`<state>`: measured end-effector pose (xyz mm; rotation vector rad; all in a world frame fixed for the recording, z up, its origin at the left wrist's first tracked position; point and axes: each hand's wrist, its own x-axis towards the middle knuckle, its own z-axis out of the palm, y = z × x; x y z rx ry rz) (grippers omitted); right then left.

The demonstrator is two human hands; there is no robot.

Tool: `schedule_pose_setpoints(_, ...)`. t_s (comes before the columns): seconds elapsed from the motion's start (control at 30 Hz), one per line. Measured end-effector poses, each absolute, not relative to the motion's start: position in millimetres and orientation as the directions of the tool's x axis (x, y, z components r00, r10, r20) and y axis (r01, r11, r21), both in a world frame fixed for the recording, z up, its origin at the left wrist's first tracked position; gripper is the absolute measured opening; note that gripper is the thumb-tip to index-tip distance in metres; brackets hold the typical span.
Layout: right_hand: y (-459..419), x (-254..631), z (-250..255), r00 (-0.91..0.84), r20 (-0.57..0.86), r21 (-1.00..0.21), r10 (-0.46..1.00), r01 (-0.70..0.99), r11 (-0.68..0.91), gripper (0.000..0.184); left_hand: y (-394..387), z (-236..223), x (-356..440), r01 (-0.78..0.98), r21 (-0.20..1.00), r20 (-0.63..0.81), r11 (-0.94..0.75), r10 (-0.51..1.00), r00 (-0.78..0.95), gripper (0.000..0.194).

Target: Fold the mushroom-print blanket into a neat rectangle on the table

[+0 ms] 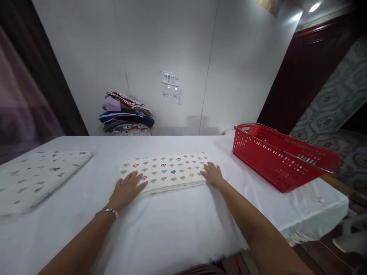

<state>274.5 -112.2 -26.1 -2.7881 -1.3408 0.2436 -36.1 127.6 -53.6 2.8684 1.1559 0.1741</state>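
Note:
A folded white cloth [168,172] printed with grey, red, blue and yellow mushrooms lies in front of me as a long flat rectangle with layered edges. My left hand [127,190] rests flat on its left end, fingers spread. On the right end lies my right hand [212,174], palm down with the fingers stretched out. Neither hand grasps anything. Further left is another folded cloth [43,175], white with a similar print, apart from both hands.
A white-covered table [160,229] carries everything. At its right stands a red plastic basket [266,156] with metal handles. By the back wall is a stack of folded fabrics [127,114]. Paper labels [171,93] are taped to the wall; one reads 45-50.

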Motion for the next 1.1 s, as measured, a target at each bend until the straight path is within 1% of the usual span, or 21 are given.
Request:
schedule_pose_setpoints(0.1,-122.6,284.6,-33.4,0.637,-0.11,-0.112,0.763,0.755,-0.646,0.054,120.4,-43.0,-36.2,0.692,0.096,0.072,-0.716,0.698,0.713,0.059)
schedule_pose_setpoints(0.23,-122.8,285.6,-35.5,0.631,-0.125,-0.106,0.766,0.759,-0.643,0.053,116.2,-37.1,-36.4,0.683,0.095,0.076,-0.724,0.689,0.72,0.055)
schedule_pose_setpoints(0.43,-122.6,281.3,-30.0,0.613,-0.136,-0.091,0.778,0.774,-0.626,0.051,108.7,-36.2,-41.9,0.707,0.136,0.162,-0.694,0.72,0.675,0.049)
schedule_pose_setpoints(0.57,-121.1,291.9,-36.8,0.606,-0.135,-0.061,0.784,0.784,-0.617,0.049,106.1,-42.7,-54.7,0.79,0.13,0.223,-0.6,0.794,0.566,0.048)
schedule_pose_setpoints(0.63,-114.6,295.5,-42.4,0.603,-0.11,-0.04,0.79,0.791,-0.61,0.05,105.6,-43.6,-62.1,0.833,0.158,0.228,-0.53,0.841,0.491,0.048)
schedule_pose_setpoints(0.73,-98.1,288.9,-50.8,0.578,-0.067,-0.05,0.813,0.812,-0.582,0.056,105.3,-37.2,-69.5,0.868,0.243,0.182,-0.434,0.899,0.398,0.048)
schedule_pose_setpoints(0.8,-87.5,277.2,-54.4,0.515,-0.064,-0.097,0.855,0.849,-0.519,0.058,107.2,-30.1,-70.8,0.886,0.293,0.134,-0.36,0.933,0.335,0.049)
schedule_pose_setpoints(0.9,-79.1,259.9,-54.5,0.421,-0.094,-0.155,0.902,0.889,-0.431,0.056,115.7,-23.2,-70.1,0.901,0.352,0.043,-0.253,0.966,0.255,0.051)
schedule_pose_setpoints(1.0,-77.4,255.1,-51.3,0.406,-0.148,-0.161,0.902,0.89,-0.427,0.052,130.1,-23.7,-70.0,0.898,0.402,-0.04,-0.18,0.976,0.214,0.055)
schedule_pose_setpoints(1.1,-72.0,259.3,-50.7,0.402,-0.147,-0.153,0.904,0.893,-0.422,0.053,145.7,-26.9,-70.6,0.89,0.435,-0.109,-0.136,0.973,0.202,0.059)
